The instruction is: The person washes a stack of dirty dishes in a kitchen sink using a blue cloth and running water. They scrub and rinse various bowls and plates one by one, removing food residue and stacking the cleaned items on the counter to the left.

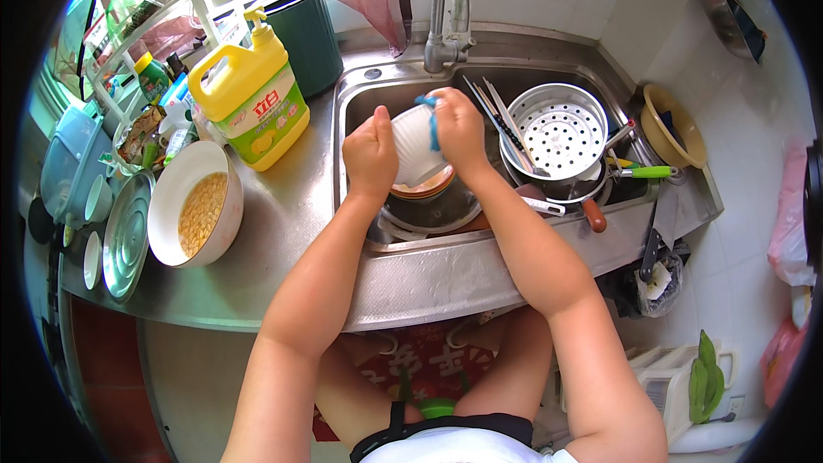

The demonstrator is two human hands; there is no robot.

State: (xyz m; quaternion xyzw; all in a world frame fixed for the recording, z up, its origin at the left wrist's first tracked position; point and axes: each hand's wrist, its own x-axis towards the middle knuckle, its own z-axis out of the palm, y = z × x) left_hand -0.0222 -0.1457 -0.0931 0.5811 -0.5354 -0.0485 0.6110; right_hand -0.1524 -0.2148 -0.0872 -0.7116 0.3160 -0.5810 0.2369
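Observation:
A white ribbed bowl [415, 145], tilted on its side, is held between both hands above the left part of the steel sink [341, 141]. My left hand [371, 157] grips its left edge, thumb up. At its right edge my right hand [458, 132] holds the bowl with a blue cloth [429, 122] pressed against it. Under the bowl, stacked orange-rimmed bowls [427, 188] sit in a metal pan or pot in the basin. To the right, a perforated aluminium steamer [558, 130] rests on other cookware, with several chopsticks [498, 117] leaning in it.
Behind the basin stands a steel faucet [443, 26]. Left on the counter are a yellow detergent jug [257, 96], a white bowl of soaking beans or nuts [199, 206] and a glass lid [127, 235]. A cleaver with a black handle [651, 254] lies at the right edge, near a beige bowl [691, 135].

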